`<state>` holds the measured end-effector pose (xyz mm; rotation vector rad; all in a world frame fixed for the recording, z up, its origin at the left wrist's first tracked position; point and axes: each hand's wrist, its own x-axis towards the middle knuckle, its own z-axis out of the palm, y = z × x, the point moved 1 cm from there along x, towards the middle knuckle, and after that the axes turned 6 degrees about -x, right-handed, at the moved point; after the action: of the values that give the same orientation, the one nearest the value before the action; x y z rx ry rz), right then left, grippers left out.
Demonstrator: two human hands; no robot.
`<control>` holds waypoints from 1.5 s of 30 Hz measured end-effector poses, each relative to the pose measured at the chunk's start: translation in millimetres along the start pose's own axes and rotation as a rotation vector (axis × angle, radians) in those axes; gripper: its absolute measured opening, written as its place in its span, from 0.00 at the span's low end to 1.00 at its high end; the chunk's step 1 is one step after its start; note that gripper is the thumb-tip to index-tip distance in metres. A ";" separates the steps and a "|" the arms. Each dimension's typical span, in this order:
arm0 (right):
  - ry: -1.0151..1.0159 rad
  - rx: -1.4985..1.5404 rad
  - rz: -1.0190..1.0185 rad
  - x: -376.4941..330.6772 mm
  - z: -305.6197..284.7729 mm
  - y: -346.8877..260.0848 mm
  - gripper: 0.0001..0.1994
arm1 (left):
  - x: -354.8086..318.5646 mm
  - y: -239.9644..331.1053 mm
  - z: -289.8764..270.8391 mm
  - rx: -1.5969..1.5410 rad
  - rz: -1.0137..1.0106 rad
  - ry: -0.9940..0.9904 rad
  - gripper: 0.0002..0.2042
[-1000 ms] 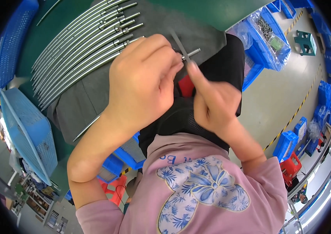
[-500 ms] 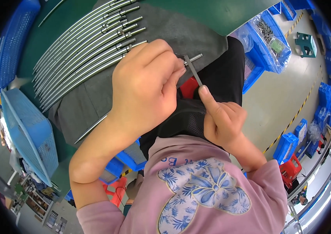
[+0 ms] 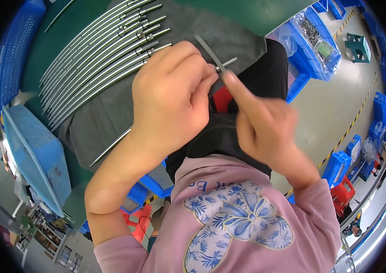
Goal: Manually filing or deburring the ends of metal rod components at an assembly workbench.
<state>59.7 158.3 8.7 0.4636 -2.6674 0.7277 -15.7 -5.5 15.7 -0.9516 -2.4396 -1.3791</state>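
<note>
My left hand (image 3: 170, 98) is closed around a thin metal rod (image 3: 231, 61). The rod's end sticks out past the fingertips, and its other end shows below the left forearm; the fist hides its middle. My right hand (image 3: 265, 125), blurred by motion, grips a narrow flat metal file (image 3: 208, 48), with the index finger stretched along it. The file crosses the rod at a slant just beyond the left fingertips, seemingly against it. A row of metal rods (image 3: 97, 57) with collars near their right ends lies beyond the left hand on a dark grey cloth (image 3: 188, 25).
The cloth covers part of a green tabletop (image 3: 234, 13). At the left stands a light blue perforated basket (image 3: 42, 157). Blue crates are at the right, one with a plastic bag of small metal parts (image 3: 310, 34). A green stool (image 3: 358, 48) and a red stool (image 3: 342, 196) stand on the floor.
My right hand has pushed the file up and to the left across the rod, so more of it extends beyond the rod. My left hand stays nearly in place.
</note>
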 end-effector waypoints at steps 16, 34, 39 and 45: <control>0.154 0.021 -0.052 11.6 21.3 5.8 0.27 | 3.3 0.4 -3.4 0.031 0.000 -0.040 0.08; 0.390 -0.019 -0.132 -9.7 59.5 18.9 0.26 | 3.8 -0.5 -3.0 0.027 0.028 -0.058 0.08; 0.421 -0.057 -0.129 -13.4 62.9 23.2 0.27 | 5.0 0.6 -3.3 0.058 0.056 -0.064 0.08; 0.361 0.005 -0.065 -38.8 67.8 21.3 0.27 | 3.0 -1.3 -1.0 0.011 0.025 -0.045 0.09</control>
<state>70.2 148.0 -71.0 0.3770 -2.3047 0.7228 -19.0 -5.4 16.6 -1.0183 -2.4563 -1.3484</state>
